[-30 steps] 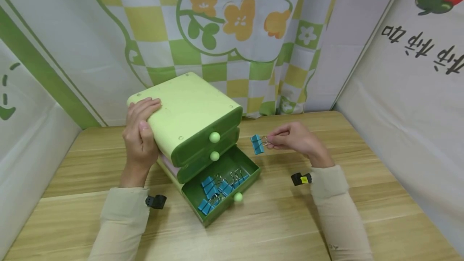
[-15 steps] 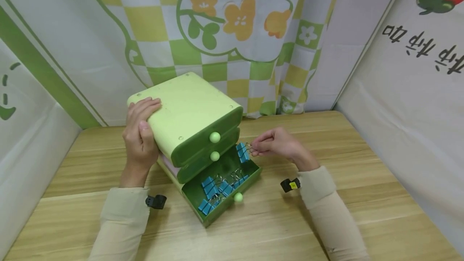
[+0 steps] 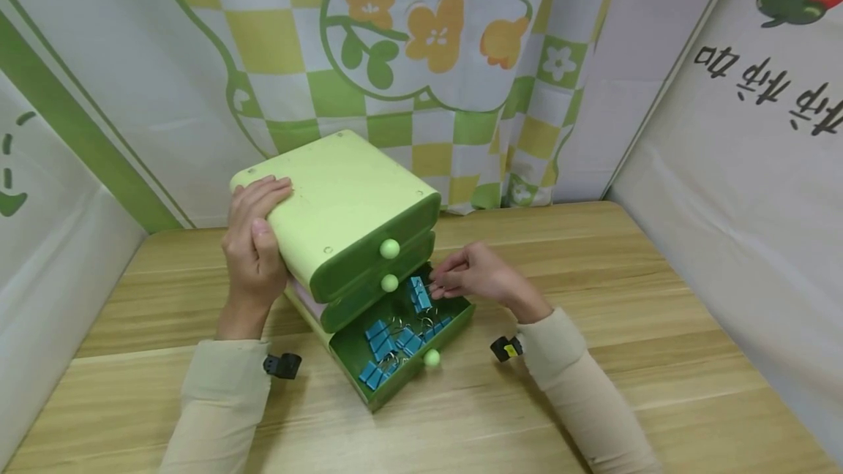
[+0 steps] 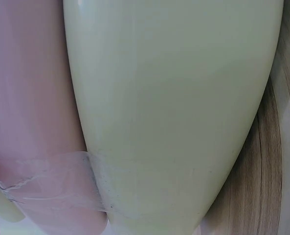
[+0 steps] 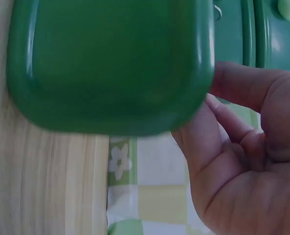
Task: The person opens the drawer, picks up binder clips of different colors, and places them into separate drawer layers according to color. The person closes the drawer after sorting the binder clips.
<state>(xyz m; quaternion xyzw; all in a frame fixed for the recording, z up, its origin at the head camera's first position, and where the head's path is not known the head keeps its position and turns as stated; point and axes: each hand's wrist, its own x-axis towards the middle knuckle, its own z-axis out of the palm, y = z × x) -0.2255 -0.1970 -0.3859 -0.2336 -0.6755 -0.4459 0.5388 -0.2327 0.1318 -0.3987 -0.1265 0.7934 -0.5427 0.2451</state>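
In the head view, a small drawer unit (image 3: 349, 196) with a pale green top and dark green drawer fronts stands at an angle on the table. Its bottom drawer (image 3: 347, 346) is pulled out and holds several blue binder clips (image 3: 380, 340). My left hand (image 3: 253, 254) rests against the unit's left side, fingers lying over its top edge. With thumb and fingers my right hand (image 3: 474, 273) pinches the wire handles of one blue binder clip (image 3: 419, 294) above the drawer's right part. In the right wrist view, the drawer front (image 5: 115, 68) hides that clip.
Two upper drawers with round green knobs (image 3: 390, 249) are closed above the pulled-out one. The wooden table (image 3: 626, 328) extends around the unit. A checkered curtain (image 3: 428, 115) hangs behind it, and a white printed wall sheet (image 3: 744, 167) stands at the right.
My right hand has moved left and slightly nearer, carrying the binder clip from beside the unit to over the pulled-out drawer. The left hand has stayed in place.
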